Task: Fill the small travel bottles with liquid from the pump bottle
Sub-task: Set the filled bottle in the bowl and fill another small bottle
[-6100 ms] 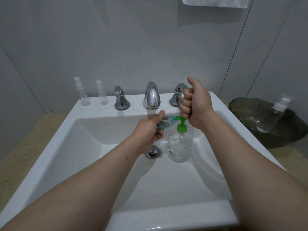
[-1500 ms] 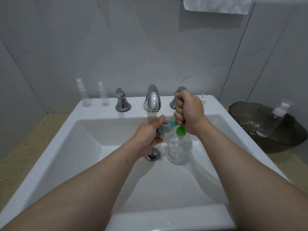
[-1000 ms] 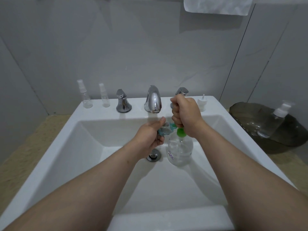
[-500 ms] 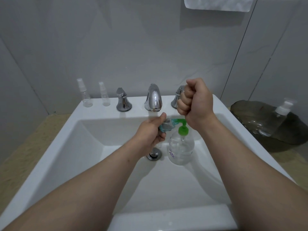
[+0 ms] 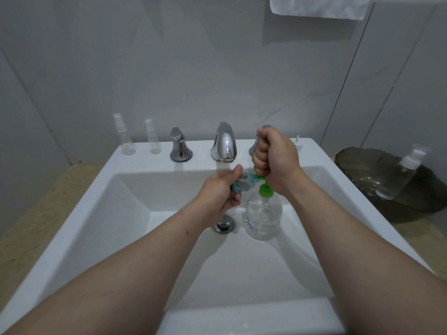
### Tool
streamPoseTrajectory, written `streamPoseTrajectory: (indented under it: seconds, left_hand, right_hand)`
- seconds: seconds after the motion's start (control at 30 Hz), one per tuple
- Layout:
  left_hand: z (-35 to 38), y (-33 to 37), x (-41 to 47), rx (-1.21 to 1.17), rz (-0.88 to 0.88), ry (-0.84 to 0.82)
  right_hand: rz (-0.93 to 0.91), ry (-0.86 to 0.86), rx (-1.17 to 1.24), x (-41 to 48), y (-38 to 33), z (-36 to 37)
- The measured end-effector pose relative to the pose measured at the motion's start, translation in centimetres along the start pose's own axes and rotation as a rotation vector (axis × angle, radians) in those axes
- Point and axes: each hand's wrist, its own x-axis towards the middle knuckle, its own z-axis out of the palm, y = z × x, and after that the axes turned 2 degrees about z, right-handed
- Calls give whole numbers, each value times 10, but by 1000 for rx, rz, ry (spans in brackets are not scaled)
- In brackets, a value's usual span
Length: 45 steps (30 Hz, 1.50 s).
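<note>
Green-capped pump bottle (image 5: pixel 263 213) stands under the right hand (image 5: pixel 274 158), a fist pressing its pump down. Beside it the left hand (image 5: pixel 219 192) grips a small bottle (image 5: pixel 243 183) at the spout. Filling seems underway; two spare bottles (image 5: pixel 127 143), well left of it, look empty.

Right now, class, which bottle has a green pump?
The bottle standing in the sink, under the right hand; the far-right bottle has a white pump.
</note>
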Motion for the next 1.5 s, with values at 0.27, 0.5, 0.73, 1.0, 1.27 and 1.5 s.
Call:
streamPoseTrajectory:
  seconds: [0.27, 0.5, 0.73, 1.0, 1.27, 1.5]
  left_hand:
    - [-1, -2, 0, 4, -9, -13]
    - [-2, -5, 1, 12, -24, -18]
    - [-3, -6, 1, 15, -43, -16]
    - [-2, -4, 0, 18, -30, -19]
    - [-2, -1, 2, 6, 5, -28]
    - [-2, -1, 2, 8, -4, -30]
  right_hand:
    - [10, 50, 4, -1, 2, 0]
    - [9, 78, -49, -2, 5, 1]
    - [15, 94, -54, -4, 8, 1]
    - [11, 75, -75, -5, 3, 2]
    - [-83, 30, 8, -7, -9, 3]
    - [-78, 34, 77, -8, -16, 0]
